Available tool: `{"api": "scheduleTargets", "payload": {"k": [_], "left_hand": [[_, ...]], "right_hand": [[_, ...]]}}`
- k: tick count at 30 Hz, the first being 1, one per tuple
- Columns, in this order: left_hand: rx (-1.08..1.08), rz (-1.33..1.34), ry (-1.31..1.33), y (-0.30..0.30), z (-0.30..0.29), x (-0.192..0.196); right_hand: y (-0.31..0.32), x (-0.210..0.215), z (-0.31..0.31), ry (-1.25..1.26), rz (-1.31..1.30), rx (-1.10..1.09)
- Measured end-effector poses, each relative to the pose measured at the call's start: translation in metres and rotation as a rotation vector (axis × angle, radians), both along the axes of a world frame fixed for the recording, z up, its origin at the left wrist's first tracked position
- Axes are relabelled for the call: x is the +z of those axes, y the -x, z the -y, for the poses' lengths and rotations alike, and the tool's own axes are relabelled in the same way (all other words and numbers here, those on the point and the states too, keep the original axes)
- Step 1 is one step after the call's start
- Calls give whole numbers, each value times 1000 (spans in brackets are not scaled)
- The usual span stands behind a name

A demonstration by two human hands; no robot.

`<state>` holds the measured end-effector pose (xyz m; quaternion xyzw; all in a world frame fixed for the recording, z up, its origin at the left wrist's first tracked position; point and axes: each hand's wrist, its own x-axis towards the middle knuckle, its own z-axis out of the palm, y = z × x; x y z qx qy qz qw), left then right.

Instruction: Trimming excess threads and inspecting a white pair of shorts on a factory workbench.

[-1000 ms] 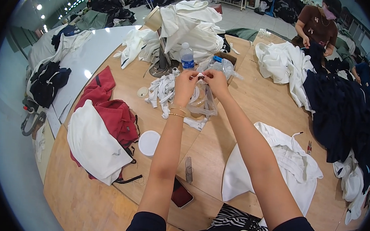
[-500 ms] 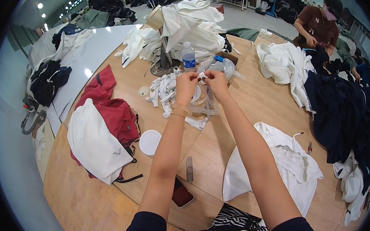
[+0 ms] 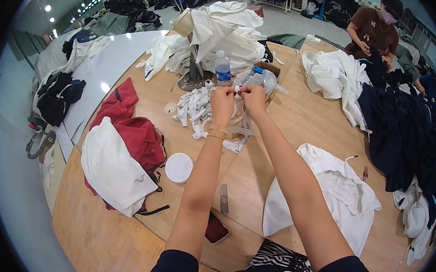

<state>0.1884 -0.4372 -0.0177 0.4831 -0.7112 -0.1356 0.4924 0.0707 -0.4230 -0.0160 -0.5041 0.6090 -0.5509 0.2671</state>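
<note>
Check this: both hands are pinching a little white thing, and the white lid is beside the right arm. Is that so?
No: the white lid is beside the left arm, not the right, as the head view shows. The left hand and right hand are pinching a little white thing.

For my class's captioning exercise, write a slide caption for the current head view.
Left hand and right hand pinch a small white piece above a table strewn with red and white garments.

sm. wht piece (image 3: pixel 237 90) | pinched btwn L hand (image 3: pixel 222 104) & R hand (image 3: pixel 254 101) | partly hid., matl. unclear
</note>
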Motion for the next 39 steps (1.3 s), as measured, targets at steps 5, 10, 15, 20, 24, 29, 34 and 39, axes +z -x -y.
{"api": "scheduleTargets", "payload": {"k": [5,10,15,20,24,29,34,39], "left_hand": [[-40,43,-101,-5,-12,6],[85,173,-53,-19,-33,5],[228,136,-99,-32,-110,38],[-658,-287,-673,-17,-270,62],[-1619,-188,-1241,-9,-366,29],[-1913,108,-1103,-5,-447,-37],[-1897,265,-1317,-17,-435,-12],[-1735,513,-1581,-32,-412,3]], "right_hand": [[9,3,-10,-56,106,40],[47,-3,-27,46,18,-190],[101,46,-121,43,75,58],[150,109,-326,-304,-3,603],[151,78,-487,-757,213,1036],[102,19,-633,-656,302,723],[103,25,-682,-688,340,675],[132,47,-704,-877,494,651]]}}
